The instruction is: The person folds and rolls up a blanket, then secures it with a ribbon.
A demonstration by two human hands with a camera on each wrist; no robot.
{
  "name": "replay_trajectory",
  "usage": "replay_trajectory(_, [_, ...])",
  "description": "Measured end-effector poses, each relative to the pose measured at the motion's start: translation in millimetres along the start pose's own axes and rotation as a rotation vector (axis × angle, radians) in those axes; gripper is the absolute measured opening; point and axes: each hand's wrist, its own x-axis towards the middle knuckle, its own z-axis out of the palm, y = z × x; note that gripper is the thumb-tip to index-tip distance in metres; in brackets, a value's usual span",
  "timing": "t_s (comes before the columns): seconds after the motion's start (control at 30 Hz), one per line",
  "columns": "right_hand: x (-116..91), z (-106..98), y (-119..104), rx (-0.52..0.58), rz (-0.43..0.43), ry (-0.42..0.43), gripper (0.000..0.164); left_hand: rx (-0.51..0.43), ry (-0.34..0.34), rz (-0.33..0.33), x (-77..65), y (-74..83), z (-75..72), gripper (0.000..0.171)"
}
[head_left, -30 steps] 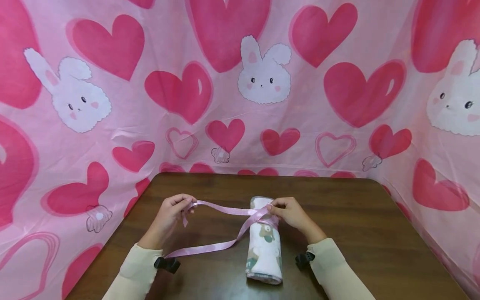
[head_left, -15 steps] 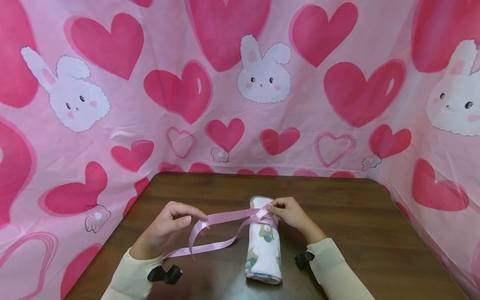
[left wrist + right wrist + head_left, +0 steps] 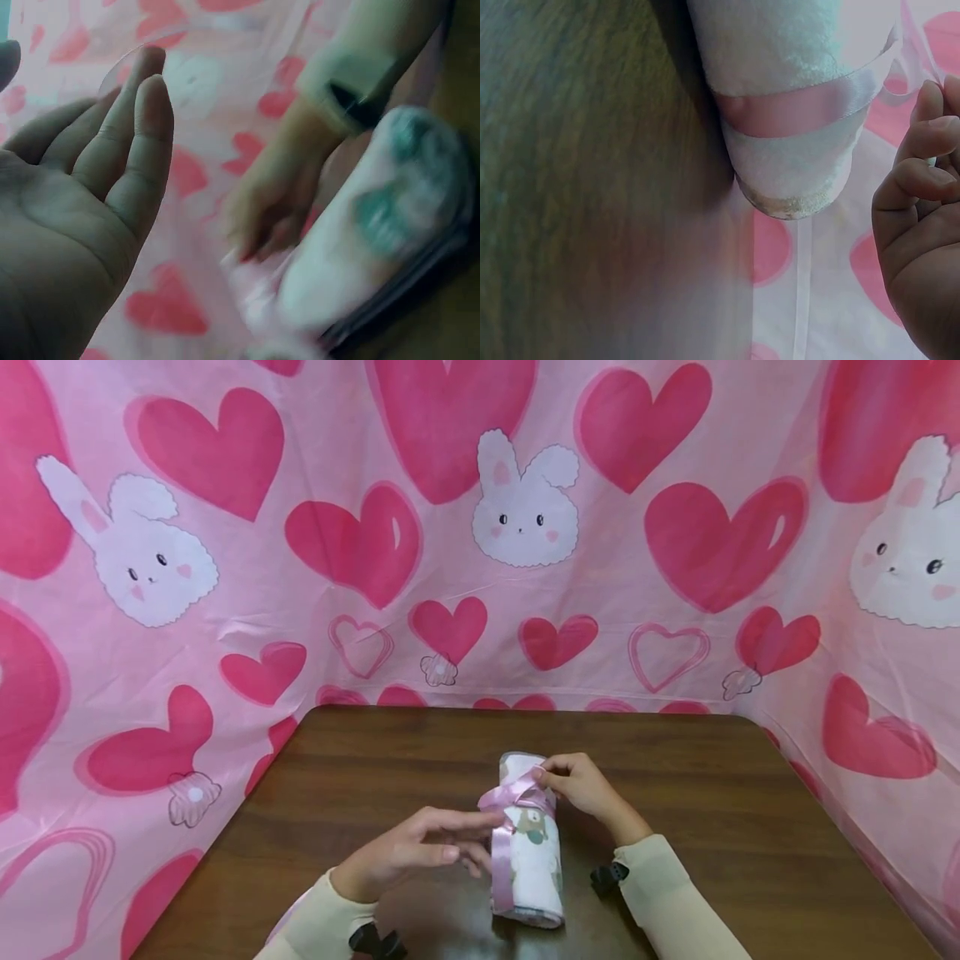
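Note:
A rolled white towel (image 3: pixel 537 868) with a bear print lies lengthwise on the table, a pink satin ribbon (image 3: pixel 799 111) wound round its far part. My right hand (image 3: pixel 588 789) pinches the ribbon beside the roll, at the far end. Over the roll's left side, a loose length of ribbon (image 3: pixel 502 864) hangs toward the near end. My left hand (image 3: pixel 420 852) is left of the roll, its fingers stretched out with the tips at that strip; whether they touch it I cannot tell. In the left wrist view, the palm (image 3: pixel 67 225) shows with extended fingers.
The brown wooden table (image 3: pixel 390 735) extends around the towel on all sides. A pink cloth backdrop (image 3: pixel 450 560) with hearts and rabbits hangs behind it and at both sides. More ribbon (image 3: pixel 292 914) shows beside the left sleeve.
My left hand has let go of the ribbon's end and moved right and nearer, up to the roll. The loose ribbon has swung onto the towel. My right hand stays in place.

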Motion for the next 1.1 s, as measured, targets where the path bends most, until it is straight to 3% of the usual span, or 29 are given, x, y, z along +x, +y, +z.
replay_trajectory(0.17, [-1.2, -0.2, -11.1, 0.004, -0.019, -0.018, 0.017, -0.064, -0.087, -0.023, 22.4, -19.6, 14.9, 0.062])
replay_trajectory(0.33, [-9.3, -1.4, -38.3, 0.009, -0.025, -0.044, 0.014, -0.087, -0.061, -0.007, 39.1, -33.2, 23.7, 0.061])
replay_trajectory(0.43, [-10.7, -1.2, -40.6, 0.006, -0.043, -0.046, 0.014, -0.075, -0.037, -0.09, 44.0, -45.4, 25.6, 0.057])
replay_trajectory(0.57, [-11.4, -1.2, -39.7, -0.012, -0.055, -0.043, 0.013, 0.044, 0.048, -0.327, 46.9, -58.5, 30.6, 0.052])
replay_trajectory(0.67, [-12.2, -1.9, -39.0, -0.025, -0.054, -0.035, 0.013, 0.17, 0.089, -0.448, 53.7, -63.7, 35.0, 0.05])
replay_trajectory(1.0, [-13.7, -5.4, -40.2, -0.058, -0.063, -0.042, 0.012, 0.409, 0.04, -0.562, 83.8, -69.4, 52.8, 0.045])
replay_trajectory(1.1, [-13.1, -6.0, -40.7, -0.043, -0.067, -0.049, 0.013, 0.681, 0.01, -0.494, 90.8, -68.8, 52.7, 0.037])
